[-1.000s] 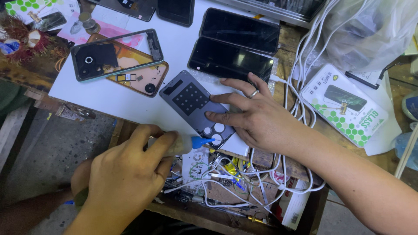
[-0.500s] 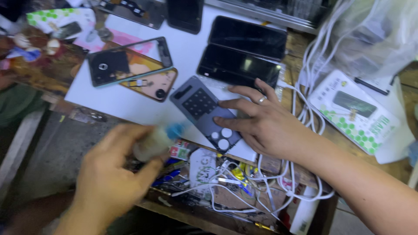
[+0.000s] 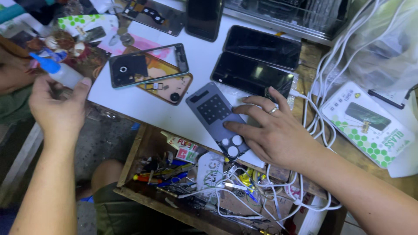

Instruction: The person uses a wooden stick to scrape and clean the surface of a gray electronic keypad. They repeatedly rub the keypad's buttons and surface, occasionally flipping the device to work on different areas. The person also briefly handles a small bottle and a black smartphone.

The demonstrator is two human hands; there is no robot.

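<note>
My right hand [image 3: 272, 130] rests flat on a grey phone back panel [image 3: 213, 114] that lies on the white work surface [image 3: 143, 109], fingers spread over its lower end by the round camera holes. A ring shows on one finger. My left hand [image 3: 56, 109] is raised at the far left, off the table edge, and grips a small translucent squeeze bottle with a blue nozzle [image 3: 58, 72] that points up and left.
A phone frame [image 3: 148, 65] lies over an orange case. Two black phone screens [image 3: 257, 61] sit behind my right hand. White cables [image 3: 322, 100] and a green-and-white box [image 3: 370, 122] are at the right. An open drawer [image 3: 196, 178] of tools and wires lies below.
My left hand has carried the bottle from the panel's lower end out to the far left and upward. My right hand has stayed on the panel.
</note>
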